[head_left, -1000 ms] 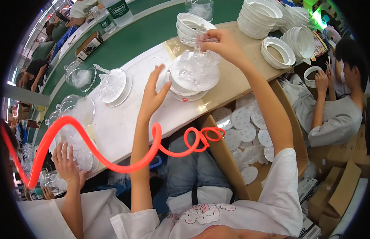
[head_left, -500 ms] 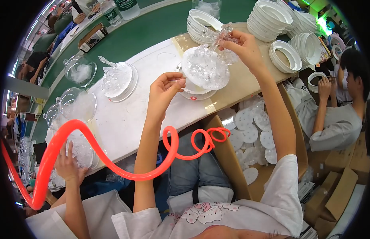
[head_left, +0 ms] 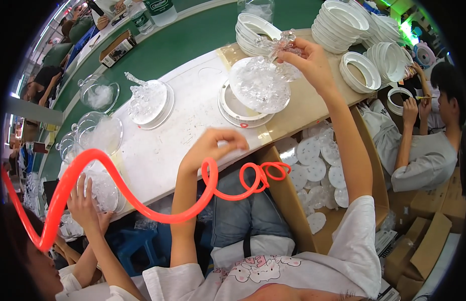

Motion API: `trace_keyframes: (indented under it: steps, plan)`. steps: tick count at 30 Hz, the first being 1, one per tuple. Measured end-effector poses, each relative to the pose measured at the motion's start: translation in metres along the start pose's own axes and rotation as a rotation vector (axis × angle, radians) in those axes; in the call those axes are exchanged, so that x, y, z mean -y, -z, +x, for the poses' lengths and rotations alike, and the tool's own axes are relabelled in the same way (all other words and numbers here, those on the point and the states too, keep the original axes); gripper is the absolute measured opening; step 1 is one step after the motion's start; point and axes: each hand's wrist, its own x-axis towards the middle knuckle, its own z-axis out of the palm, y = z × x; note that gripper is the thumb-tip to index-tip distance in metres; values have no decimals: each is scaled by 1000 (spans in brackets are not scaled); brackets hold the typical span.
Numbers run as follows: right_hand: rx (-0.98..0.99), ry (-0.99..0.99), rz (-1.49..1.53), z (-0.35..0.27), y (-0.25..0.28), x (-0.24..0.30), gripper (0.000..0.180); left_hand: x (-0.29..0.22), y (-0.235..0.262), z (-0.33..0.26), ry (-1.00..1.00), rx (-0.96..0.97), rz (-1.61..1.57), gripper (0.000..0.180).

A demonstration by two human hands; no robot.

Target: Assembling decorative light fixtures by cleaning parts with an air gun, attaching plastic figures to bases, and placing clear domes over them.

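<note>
My right hand [head_left: 310,62] pinches a clear plastic ornament [head_left: 278,46] that rises from a white round disc [head_left: 260,88] covered in clear crystal-like pieces. The disc hangs tilted above a white ring-shaped base [head_left: 228,108] on the table, covering part of it. My left hand [head_left: 213,145] is over the table's front edge, apart from the disc, fingers loosely bent and a little blurred; nothing shows in them. A red coiled hose [head_left: 210,183] crosses in front of my left wrist. Left of the base sits another disc with a clear ornament [head_left: 148,103].
Stacked white rings [head_left: 338,25] stand at the back right. Below the table edge, a cardboard box [head_left: 338,228] holds several clear discs [head_left: 315,170]. Clear domes [head_left: 99,131] stand at left, near a co-worker's hands [head_left: 85,205]. Another person [head_left: 428,135] sits at right.
My left hand has drawn back from beside the disc toward the table's front edge. My right hand stays nearly in place with the ornament. The co-worker at left has leaned into view.
</note>
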Motion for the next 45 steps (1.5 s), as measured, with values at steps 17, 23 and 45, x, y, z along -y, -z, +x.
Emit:
trace_keyframes:
  steps: [17, 23, 45]
  plan:
    - [-16, -26, -65, -9, 20, 3, 22, 11, -8, -12, 152, -86, 665, 17]
    - [-26, 2, -171, -5, -10, -7, 24, 18, 5, -6, -102, -639, 687, 66]
    - [-90, 54, -526, -5, -50, -10, 27, 70, 3, 44, -125, -590, 661, 102]
